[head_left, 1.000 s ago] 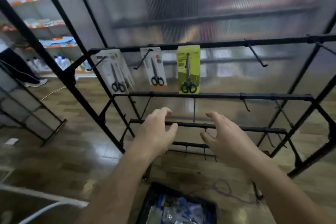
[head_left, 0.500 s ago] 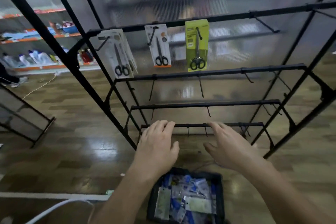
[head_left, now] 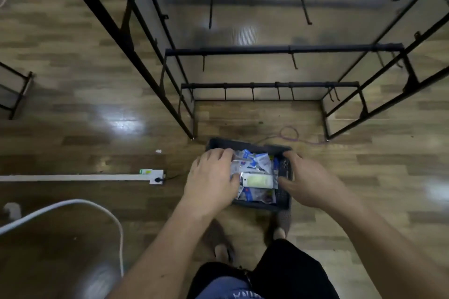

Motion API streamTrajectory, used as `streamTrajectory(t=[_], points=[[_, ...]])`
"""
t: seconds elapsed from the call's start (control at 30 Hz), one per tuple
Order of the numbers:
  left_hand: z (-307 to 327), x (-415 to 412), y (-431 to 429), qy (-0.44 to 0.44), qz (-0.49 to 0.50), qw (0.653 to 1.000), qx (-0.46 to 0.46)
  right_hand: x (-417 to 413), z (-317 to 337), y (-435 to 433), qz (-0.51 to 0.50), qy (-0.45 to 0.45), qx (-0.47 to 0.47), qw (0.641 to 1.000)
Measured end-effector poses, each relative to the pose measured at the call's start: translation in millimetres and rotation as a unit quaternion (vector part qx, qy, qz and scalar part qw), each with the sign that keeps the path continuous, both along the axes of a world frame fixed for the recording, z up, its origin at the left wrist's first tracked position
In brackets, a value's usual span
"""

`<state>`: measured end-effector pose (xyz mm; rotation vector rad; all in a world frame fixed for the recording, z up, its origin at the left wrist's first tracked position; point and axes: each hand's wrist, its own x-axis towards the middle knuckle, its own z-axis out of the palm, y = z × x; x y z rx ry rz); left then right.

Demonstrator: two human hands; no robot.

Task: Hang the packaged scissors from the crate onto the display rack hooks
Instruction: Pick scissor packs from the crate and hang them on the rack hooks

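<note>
A black crate (head_left: 283,202) stands on the wooden floor in front of my feet, filled with several packaged scissors (head_left: 255,168). A pale green package (head_left: 258,181) lies on top. My left hand (head_left: 213,178) reaches over the crate's left side, fingers spread above the packages. My right hand (head_left: 307,182) hovers over the crate's right rim with straight fingers, holding nothing. The black display rack (head_left: 269,50) rises behind the crate, its lower bars carrying bare hooks (head_left: 303,7). Hung packages show only as slivers at the top edge.
A white power strip (head_left: 156,176) with a plugged cable lies on the floor to the left. A white curved cord (head_left: 97,206) crosses the lower left. A purple cable loop (head_left: 289,133) lies behind the crate. Another black frame (head_left: 17,94) stands far left.
My view has tilted down from the hung scissors to the crate. Both hands have dropped from in front of the rack bars to just over the crate's contents.
</note>
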<state>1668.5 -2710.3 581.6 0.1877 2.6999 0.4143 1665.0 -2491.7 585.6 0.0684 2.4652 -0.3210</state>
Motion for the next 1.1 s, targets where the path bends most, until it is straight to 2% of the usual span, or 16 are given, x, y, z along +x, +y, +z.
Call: streamTrajectory(t=[0.13, 0.27, 0.37, 0.47, 0.6, 0.73, 0.8, 0.87, 1.0, 1.1], points=[[-65.7, -4.2, 10.4, -0.074, 0.021, 0.997, -0.003, -11.3, -64.1, 11.5, 0.015, -0.060, -0.012, 0.998], [-162.6, -13.4, 21.8, -0.143, 0.060, 0.988, 0.020, -23.4, -156.6, 29.4, 0.035, -0.130, -0.005, 0.991], [-275.7, -27.3, 31.1, -0.194, 0.092, 0.976, 0.028, -37.8, -269.8, 41.4, 0.063, -0.159, 0.007, 0.985], [-414.2, -37.8, 36.1, -0.239, 0.136, 0.961, 0.016, -54.3, -406.1, 44.6, 0.094, -0.182, 0.024, 0.979], [-586.9, -40.6, 32.5, -0.306, 0.221, 0.926, -0.025, -72.3, -584.9, 39.8, 0.110, -0.200, 0.025, 0.973], [-712.0, -42.5, 15.6, -0.300, 0.301, 0.903, -0.068, -65.5, -721.7, 32.2, 0.106, -0.185, 0.039, 0.976], [-749.2, -40.5, 4.8, -0.300, 0.331, 0.891, -0.084, -52.9, -765.7, 24.5, 0.120, -0.174, 0.061, 0.976], [-770.4, -35.8, -3.2, -0.285, 0.333, 0.894, -0.094, -38.2, -792.8, 16.8, 0.124, -0.133, 0.077, 0.980], [-780.5, -32.5, -8.1, -0.221, 0.316, 0.915, -0.115, -20.4, -811.4, 16.8, 0.145, -0.026, 0.090, 0.985], [-773.4, -33.4, -10.3, -0.221, 0.319, 0.917, -0.091, -17.6, -805.2, 31.3, 0.168, -0.012, 0.066, 0.983]])
